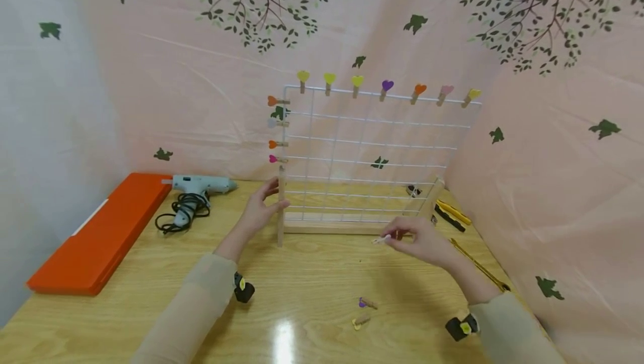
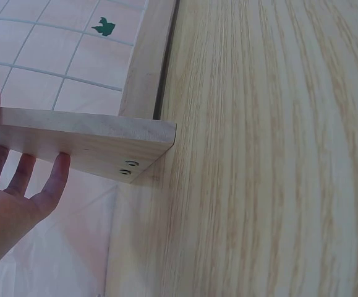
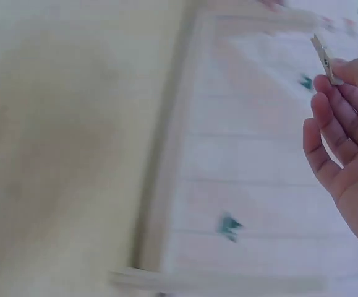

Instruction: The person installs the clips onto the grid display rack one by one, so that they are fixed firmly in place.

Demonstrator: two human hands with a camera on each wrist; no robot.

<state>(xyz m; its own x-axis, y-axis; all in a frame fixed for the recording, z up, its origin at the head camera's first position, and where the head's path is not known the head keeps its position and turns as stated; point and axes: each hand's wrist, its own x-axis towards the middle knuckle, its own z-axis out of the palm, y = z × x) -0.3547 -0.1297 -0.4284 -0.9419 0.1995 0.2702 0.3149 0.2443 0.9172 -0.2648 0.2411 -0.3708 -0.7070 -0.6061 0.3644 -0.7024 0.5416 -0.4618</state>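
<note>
My left hand [image 1: 261, 207] grips the wooden side board [image 2: 86, 139] of a stand, thumb on one side and fingers on the other. The stand holds a white wire grid [image 1: 347, 143]. Between thumb and fingertips, my right hand [image 1: 420, 241] pinches a small wooden clothespin [image 3: 324, 59] in front of the grid's lower right part. Its pale heart is hard to make out. Heart clothespins, among them a purple one [image 1: 387, 86], line the grid's top wire. Several more, like the magenta one [image 1: 274, 159], are clipped along its left edge.
Two loose clothespins, one purple [image 1: 367, 303] and one yellow [image 1: 360, 322], lie on the wooden table [image 1: 302, 280]. At left are an orange box [image 1: 105, 230] and a glue gun [image 1: 201, 185] with a coiled cord. A yellow cutter [image 1: 454, 212] and a wrench [image 1: 480, 266] lie at right.
</note>
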